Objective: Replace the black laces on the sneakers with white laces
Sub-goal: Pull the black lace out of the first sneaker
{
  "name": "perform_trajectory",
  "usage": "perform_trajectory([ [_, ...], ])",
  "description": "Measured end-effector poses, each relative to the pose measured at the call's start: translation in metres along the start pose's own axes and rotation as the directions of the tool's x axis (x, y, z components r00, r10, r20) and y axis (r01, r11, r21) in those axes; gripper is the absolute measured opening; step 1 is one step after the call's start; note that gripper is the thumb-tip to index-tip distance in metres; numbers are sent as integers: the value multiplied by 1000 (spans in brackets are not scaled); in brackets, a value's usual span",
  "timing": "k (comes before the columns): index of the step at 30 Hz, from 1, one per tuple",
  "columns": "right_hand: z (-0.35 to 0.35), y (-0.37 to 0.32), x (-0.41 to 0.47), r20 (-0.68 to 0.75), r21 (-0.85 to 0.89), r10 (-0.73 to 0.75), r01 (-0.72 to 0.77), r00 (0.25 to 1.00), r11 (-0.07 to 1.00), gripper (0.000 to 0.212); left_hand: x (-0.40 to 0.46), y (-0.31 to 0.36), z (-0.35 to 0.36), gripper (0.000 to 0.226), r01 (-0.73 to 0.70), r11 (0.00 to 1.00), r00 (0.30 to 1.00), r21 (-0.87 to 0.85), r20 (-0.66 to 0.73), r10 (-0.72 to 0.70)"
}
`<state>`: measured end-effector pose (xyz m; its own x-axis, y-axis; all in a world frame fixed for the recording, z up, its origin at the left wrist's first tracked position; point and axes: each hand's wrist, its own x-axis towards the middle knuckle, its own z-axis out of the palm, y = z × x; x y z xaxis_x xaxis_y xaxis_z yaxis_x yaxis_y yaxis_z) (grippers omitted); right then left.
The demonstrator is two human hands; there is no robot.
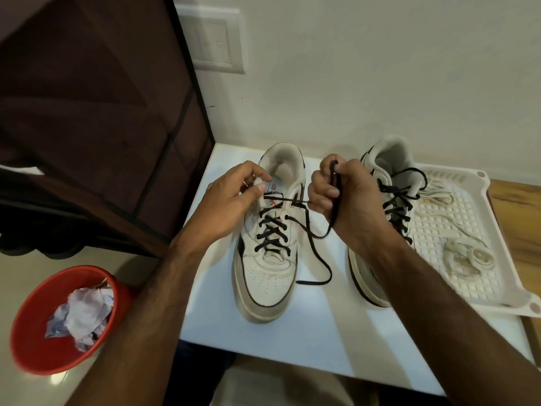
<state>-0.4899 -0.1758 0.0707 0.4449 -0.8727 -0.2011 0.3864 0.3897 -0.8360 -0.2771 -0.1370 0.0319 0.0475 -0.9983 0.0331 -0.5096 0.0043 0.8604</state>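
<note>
Right hand (348, 197) curled round a black lace (314, 227), thumb and fingers gripping the strand near its upper end — strand runs down out of the fist, loops low and trails to a loose end on the white table (292, 347) between the two shoes. Same lace also pulled taut from the top eyelet of the left sneaker (269, 230) across to the fist. Left hand (231, 197) on that sneaker's tongue and collar, thumb and forefinger pinching the tongue edge, other fingers curled behind. Lower eyelets of left sneaker still crossed w/ black lace; toe points toward the wearer, heel toward the wall. Right sneaker (389, 206) just beside, partly hidden by the right wrist, fully laced in black, loop of lace arching over its collar. Past it, white perforated tray (480, 276) at the table's right edge, touching or nearly touching the right sneaker — can't tell which. White laces (465, 256) in the tray: one coiled bundle near the front, another looser tangle farther back. Wooden surface (515, 212) showing beyond the tray. Left of the table, dark brown cabinet (87, 127) w/ black frame; on the floor below it, red bucket (38, 332) holding crumpled paper (82, 317). Switch plate (213, 42) on the wall above.
</note>
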Motion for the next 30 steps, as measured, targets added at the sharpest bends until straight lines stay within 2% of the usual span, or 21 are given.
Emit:
perform_trajectory([
  [1, 1, 3, 1, -58, -209, 12, -24, 998, 978, 18, 0, 0, 0, 16, -3, 1000, 1000, 2, -1, 3],
  [2, 2, 7, 0, -90, -448, -22, -21, 996, 894, 15, 0, 1, 0, 15, -8, 1000, 1000, 6, -2, 8],
  [4, 7, 14, -1, -35, -751, -97, 38, 995, 659, 7, -1, 2, 0, 13, -14, 1000, 1000, 14, -3, 14],
  [7, 12, 24, 0, 39, -927, -149, 92, 988, 363, 22, -1, 4, 1, 16, -19, 1000, 1000, 3, -2, 19],
  [10, 22, 30, -2, 46, -995, -228, 65, 973, 79, 24, -2, 5, 0, 18, -19, 1000, 1000, -4, 6, 19],
  [11, 24, 31, -1, 69, -997, -264, 71, 962, 0, 23, -2, 4, 0, 17, -17, 1000, 1000, -4, 7, 17],
  [12, 24, 31, -1, 92, -996, -287, 88, 953, -27, 21, -2, 4, 0, 16, -15, 1000, 1000, -5, 8, 15],
  [13, 22, 30, -1, 117, -990, -302, 137, 946, 43, 20, -2, 4, 0, 16, -9, 1000, 1000, -6, 5, 9],
  [15, 14, 30, 2, 158, -880, -326, 283, 932, 382, 16, -1, 4, 0, 17, 10, 1000, 1000, -13, -2, -10],
  [17, 5, 26, 3, 114, -635, -326, 322, 938, 703, 15, -2, 5, -1, 18, 18, 1000, 1000, -15, -5, -18],
  [18, 2, 21, 3, 50, -475, -322, 306, 945, 825, 17, -2, 5, -1, 17, 14, 1000, 1000, -9, -7, -14],
  [19, -2, 14, 4, -15, -314, -311, 291, 950, 904, 19, -2, 5, -2, 16, 10, 1000, 1000, -1, -8, -10],
  [20, -6, 6, 3, -44, -202, -300, 286, 953, 937, 20, -2, 4, -3, 15, 7, 1000, 1000, 6, -9, -7],
  [21, -11, -2, 2, -34, -181, -290, 279, 956, 943, 20, -3, 4, -3, 14, 3, 1000, 1000, 15, -7, -3],
  [22, -15, -10, 0, 9, -238, -269, 263, 963, 935, 20, -3, 4, -3, 13, -7, 1000, 1000, 27, -3, 7],
  [25, -20, -19, -9, 199, -565, -74, 176, 977, 806, 18, -2, 5, 1, 14, -113, 975, 993, 192, -19, 119],
  [26, -19, -19, -13, 248, -671, 15, 161, 969, 724, 18, -2, 6, 2, 14, -148, 950, 987, 276, -23, 161],
  [28, -17, -20, -20, 296, -863, 189, 177, 936, 473, 20, -3, 10, 6, 11, -203, 886, 973, 416, -15, 230],
  [29, -17, -20, -22, 290, -918, 240, 198, 927, 344, 26, -4, 12, 7, 10, -226, 860, 967, 458, 3, 253],
  [30, -17, -20, -23, 274, -942, 253, 207, 928, 263, 32, -5, 14, 10, 11, -245, 842, 964, 481, 26, 266],
])
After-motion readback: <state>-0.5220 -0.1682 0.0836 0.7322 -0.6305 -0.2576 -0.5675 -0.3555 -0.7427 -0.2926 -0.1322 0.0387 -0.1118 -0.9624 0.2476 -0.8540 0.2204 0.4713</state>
